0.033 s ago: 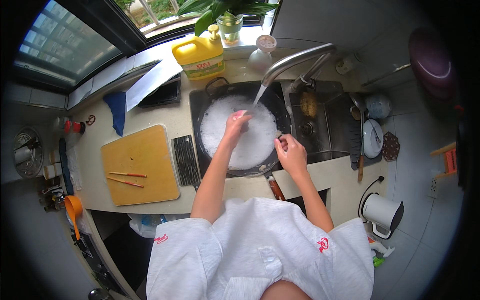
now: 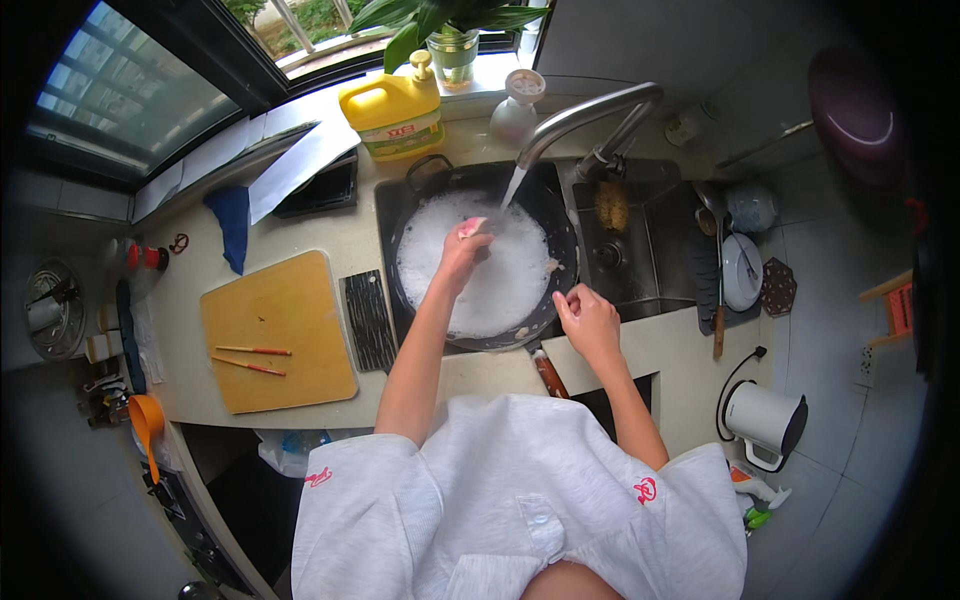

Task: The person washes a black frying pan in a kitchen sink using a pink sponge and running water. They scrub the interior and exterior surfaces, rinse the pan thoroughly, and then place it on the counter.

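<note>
A black wok [image 2: 548, 222] sits in the sink, filled with white foam [image 2: 500, 285]. My left hand [image 2: 460, 258] is inside it, shut on a pink sponge [image 2: 471, 228] pressed into the foam. My right hand [image 2: 590, 320] grips the wok's near right rim. The wok's wooden handle [image 2: 549, 373] points toward me over the counter edge. A thin stream of water runs from the curved metal faucet [image 2: 590, 112] into the wok, just beside the sponge.
A wooden cutting board [image 2: 275, 340] with two chopsticks [image 2: 250, 358] lies on the left, next to a dark ridged mat [image 2: 368, 320]. A yellow detergent jug [image 2: 395, 112] stands behind the sink. Dishes [image 2: 742, 270] fill the right basin. A white kettle [image 2: 765, 420] stands lower right.
</note>
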`<state>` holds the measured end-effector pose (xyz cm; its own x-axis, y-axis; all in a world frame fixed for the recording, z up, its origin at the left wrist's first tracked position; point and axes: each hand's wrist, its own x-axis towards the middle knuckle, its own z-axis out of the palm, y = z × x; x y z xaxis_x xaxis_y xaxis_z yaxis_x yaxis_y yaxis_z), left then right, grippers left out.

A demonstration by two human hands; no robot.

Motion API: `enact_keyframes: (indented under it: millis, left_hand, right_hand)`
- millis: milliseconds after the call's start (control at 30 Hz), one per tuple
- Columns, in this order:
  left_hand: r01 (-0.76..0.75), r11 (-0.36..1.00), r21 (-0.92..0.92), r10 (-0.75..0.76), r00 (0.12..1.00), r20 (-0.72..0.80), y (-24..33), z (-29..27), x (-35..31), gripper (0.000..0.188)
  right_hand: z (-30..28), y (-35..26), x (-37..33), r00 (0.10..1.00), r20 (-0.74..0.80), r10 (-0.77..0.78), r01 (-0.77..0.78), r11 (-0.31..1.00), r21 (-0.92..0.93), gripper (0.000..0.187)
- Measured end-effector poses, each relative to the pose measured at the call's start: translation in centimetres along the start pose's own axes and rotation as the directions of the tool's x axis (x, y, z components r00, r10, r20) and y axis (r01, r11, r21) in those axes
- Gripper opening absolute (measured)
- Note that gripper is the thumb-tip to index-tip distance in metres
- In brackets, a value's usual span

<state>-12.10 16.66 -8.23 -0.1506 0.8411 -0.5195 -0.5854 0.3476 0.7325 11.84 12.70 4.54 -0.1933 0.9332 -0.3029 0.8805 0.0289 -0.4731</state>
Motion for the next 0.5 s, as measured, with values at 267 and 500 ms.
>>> enact_keyframes:
  millis: [267,500]
  left_hand:
    - [0.132,0.986,0.097,-0.125,0.989,-0.073,2.3,-3.4,-2.9,0.054]
    - [0.117,0.984,0.134,-0.105,0.99,-0.092,1.0,-3.0,-4.9,0.065]
  right_hand:
    - [4.2,10.1,-10.8,0.696,0.71,0.101,-0.473,0.81,0.348,0.044]
    - [8.3,9.9,-10.0,0.6,0.798,-0.055,-0.731,0.368,0.575,0.021]
